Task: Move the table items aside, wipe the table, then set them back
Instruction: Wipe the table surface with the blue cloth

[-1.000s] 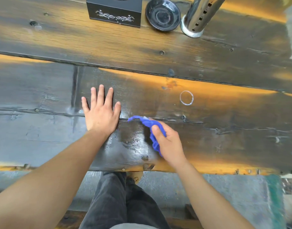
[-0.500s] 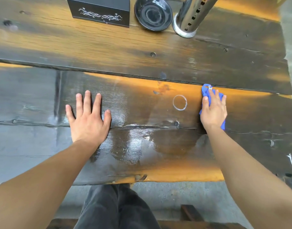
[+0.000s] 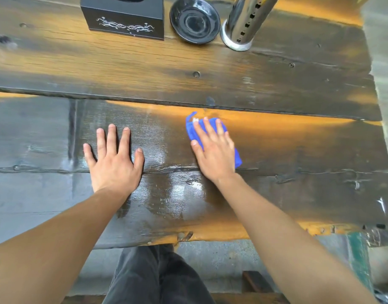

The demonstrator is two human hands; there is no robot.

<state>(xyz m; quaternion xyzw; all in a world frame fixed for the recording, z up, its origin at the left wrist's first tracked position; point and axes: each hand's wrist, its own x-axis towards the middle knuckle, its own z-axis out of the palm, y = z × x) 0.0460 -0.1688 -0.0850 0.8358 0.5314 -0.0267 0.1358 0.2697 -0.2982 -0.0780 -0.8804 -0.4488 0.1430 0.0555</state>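
Head view | wiping step | right hand (image 3: 212,152) flat, pressing blue cloth (image 3: 194,130) mid-table (image 3: 276,84) | left hand (image 3: 114,159) open, empty (bracing) | next — probably the right edge

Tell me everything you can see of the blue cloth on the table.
The bright blue, soft-looking cleaning cloth lies bunched flat on the dark, worn wooden plank table, on the near plank just below the seam between planks. The right hand presses on it with fingers spread, covering most of it; blue shows past the fingertips, at the thumb side and behind the little-finger edge. A small white tag or mark sits near its far edge. The wood beside it shines wet.
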